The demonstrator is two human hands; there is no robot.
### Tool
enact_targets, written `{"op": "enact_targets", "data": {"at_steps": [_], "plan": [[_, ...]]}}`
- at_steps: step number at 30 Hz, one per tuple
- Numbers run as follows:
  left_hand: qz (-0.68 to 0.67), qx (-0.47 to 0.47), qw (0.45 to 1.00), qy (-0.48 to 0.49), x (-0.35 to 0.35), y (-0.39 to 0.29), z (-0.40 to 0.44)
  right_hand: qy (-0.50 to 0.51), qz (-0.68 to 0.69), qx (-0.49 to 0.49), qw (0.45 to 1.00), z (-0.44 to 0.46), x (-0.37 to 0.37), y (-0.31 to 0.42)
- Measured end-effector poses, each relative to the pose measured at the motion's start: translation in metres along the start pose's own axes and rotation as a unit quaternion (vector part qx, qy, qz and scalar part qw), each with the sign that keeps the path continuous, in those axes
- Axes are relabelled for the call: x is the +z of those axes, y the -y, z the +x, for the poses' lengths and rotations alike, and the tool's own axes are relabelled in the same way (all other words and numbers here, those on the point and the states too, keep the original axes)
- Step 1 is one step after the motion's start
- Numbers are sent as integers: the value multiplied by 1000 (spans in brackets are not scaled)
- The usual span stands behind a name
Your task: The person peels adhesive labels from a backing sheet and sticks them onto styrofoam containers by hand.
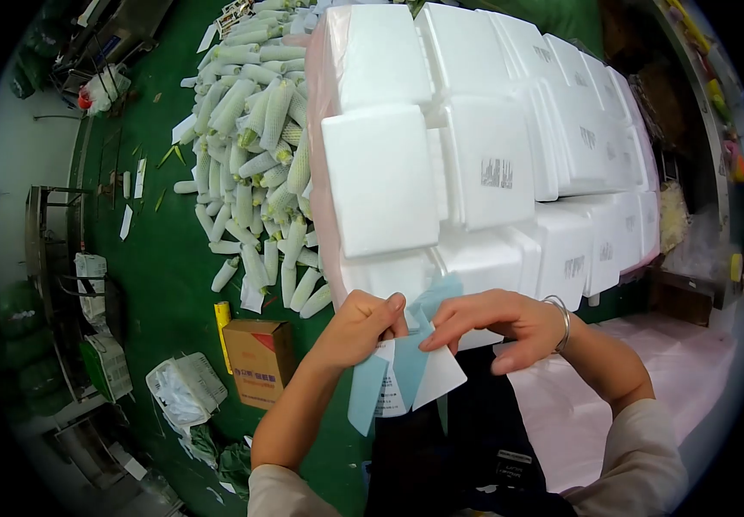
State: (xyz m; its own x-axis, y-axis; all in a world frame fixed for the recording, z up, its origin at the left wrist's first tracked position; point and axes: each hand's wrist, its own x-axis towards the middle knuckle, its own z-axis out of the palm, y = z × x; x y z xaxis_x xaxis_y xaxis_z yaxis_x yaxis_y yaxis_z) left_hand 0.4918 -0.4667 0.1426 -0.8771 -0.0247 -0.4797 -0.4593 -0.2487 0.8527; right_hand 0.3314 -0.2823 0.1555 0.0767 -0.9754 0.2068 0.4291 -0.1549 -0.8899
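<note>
My left hand (363, 327) is closed on a few white printed labels (393, 392) with light blue backing strips (367, 392). Some small dark print shows on the white part, too small to read. My right hand (505, 320), a bangle at its wrist, has its fingertips on a blue strip at the labels' upper right and appears to pinch it. Another piece of blue strip sticks up behind the fingers. Both hands are in front of my body, just short of a stack of white foam boxes (379, 181).
Several foam boxes bear dark printed marks, with pink sheeting (630, 379) around and below them. Long pale vegetables in foam net sleeves (251, 121) lie heaped on the green floor. A cardboard box (260, 366), a yellow roll (223, 336) and a white basket (186, 388) stand at the left.
</note>
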Motion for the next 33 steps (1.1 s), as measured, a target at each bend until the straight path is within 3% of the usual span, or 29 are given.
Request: {"op": "enact_targets", "data": {"at_steps": [3, 5, 6, 8, 9, 10, 11, 12, 14, 15, 17, 18, 24, 25, 26, 27, 28, 30, 31, 33], "plan": [[-8, -28, 1000, 7, 2, -4, 7, -38, -113, 28, 993, -1, -7, 14], [26, -73, 997, -12, 1, -2, 10, -52, -283, 33, 957, -6, -11, 12], [31, -73, 997, -9, -1, 7, 9, -57, -284, 30, 957, -6, -11, 12], [114, -171, 974, -91, -8, 44, -2, -175, -323, -23, 930, -2, -11, 14], [172, -137, 972, -81, -14, 62, -13, -183, -324, -25, 928, 1, -14, 8], [229, -102, 966, -68, -24, 79, -30, -259, -316, -27, 912, 3, -20, -5], [236, -153, 958, -55, -36, 96, -50, -334, -307, -28, 891, 6, -27, -20], [244, -203, 947, -42, -47, 110, -69, -343, -310, -30, 886, 9, -34, -34], [220, -244, 941, -77, -62, 117, -99, -452, -178, 118, 866, 19, -51, -64], [227, -243, 941, -68, -71, 117, -104, -462, -178, 115, 861, 28, -62, -79], [150, -319, 932, -83, -92, 116, -106, -514, -242, 155, 808, 50, -84, -109], [162, -316, 932, -69, -104, 118, -104, -530, -243, 151, 798, 59, -93, -125], [114, -259, 959, 28, -163, 127, -80, -697, -372, 181, 586, 87, -98, -159], [145, -257, 954, 49, -171, 123, -79, -704, -373, 186, 575, 85, -96, -159], [159, -257, 951, 65, -178, 115, -78, -748, -371, 195, 515, 82, -98, -157], [163, -318, 933, 52, -185, 117, -78, -789, -366, 201, 451, 80, -97, -156], [170, -379, 909, 38, -192, 115, -79, -796, -364, 200, 440, 81, -94, -159], [279, -324, 899, 96, -202, 100, -79, -779, -430, 64, 451, 84, -91, -171], [273, -284, 913, 102, -212, 108, -84, -732, -512, 45, 448, 91, -88, -172], [275, -247, 921, 120, -221, 120, -101, -629, -627, 95, 450, 109, -87, -195]]}}
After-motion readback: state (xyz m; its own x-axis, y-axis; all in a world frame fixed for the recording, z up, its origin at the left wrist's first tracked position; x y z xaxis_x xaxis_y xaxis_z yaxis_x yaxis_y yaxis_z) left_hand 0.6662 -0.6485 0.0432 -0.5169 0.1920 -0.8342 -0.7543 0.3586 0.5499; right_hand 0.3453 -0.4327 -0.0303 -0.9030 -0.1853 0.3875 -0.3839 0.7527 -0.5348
